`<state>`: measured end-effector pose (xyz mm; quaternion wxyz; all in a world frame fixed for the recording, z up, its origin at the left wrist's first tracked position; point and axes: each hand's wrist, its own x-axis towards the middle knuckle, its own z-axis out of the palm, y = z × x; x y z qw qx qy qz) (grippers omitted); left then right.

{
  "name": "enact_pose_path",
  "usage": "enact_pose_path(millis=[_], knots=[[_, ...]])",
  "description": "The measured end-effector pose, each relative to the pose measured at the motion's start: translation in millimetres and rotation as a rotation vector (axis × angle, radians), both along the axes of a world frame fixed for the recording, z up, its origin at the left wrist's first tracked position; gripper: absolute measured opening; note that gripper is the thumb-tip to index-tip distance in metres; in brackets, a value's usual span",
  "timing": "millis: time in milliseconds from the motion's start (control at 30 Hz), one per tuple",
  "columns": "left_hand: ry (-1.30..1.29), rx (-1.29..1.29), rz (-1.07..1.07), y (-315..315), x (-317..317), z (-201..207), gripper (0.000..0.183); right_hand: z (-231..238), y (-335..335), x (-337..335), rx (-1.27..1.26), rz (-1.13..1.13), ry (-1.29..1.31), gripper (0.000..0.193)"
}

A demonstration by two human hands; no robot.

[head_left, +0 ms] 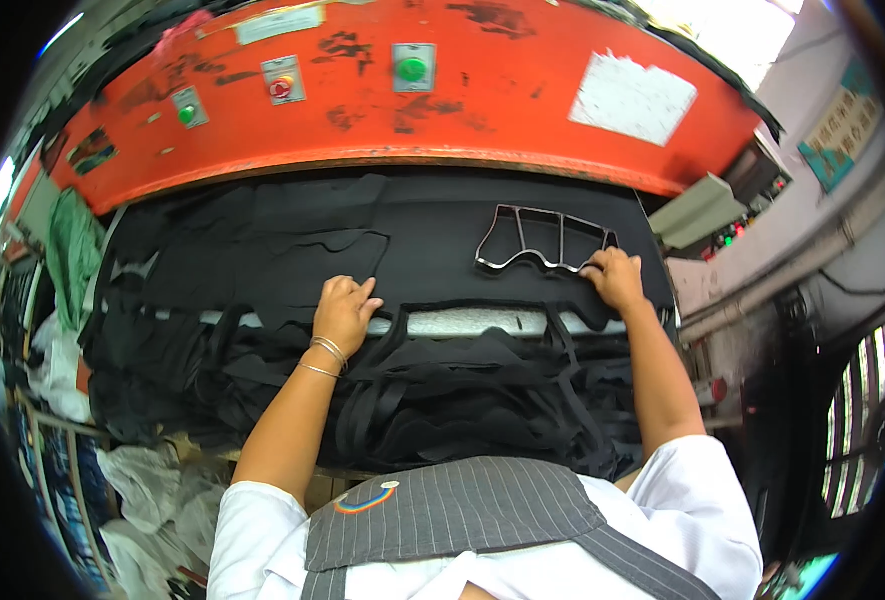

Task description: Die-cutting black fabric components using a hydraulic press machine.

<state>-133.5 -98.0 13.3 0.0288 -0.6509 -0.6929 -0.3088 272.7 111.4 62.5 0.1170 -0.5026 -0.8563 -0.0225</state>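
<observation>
Your right hand pinched the metal frame by its right end on the black sheet, couldn't tell what your left fingers gripped, but tugging the sheet could've skewed it tbh.

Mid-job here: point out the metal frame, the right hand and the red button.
Metal frame (561, 238): head view, on its right-hand inner crossbar.
Right hand (617, 277): head view, on the back of the hand.
Red button (281, 88): head view, on its cap.

Factory workshop, scuffed orange machine, green push button, shaped metal frame, black sheet material, heaped black offcuts
</observation>
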Motion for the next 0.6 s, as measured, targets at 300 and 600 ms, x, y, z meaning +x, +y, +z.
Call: enact_pose_path(millis=[300,600], knots=[[-0.076,-0.005,0.085,-1,1,3,0.040,-1,-45,-135,-0.032,0.207,0.048,0.025],[-0.078,0.023,0.158,13,2,3,0.033,-12,-17,-68,-0.328,0.139,0.473,0.088]])
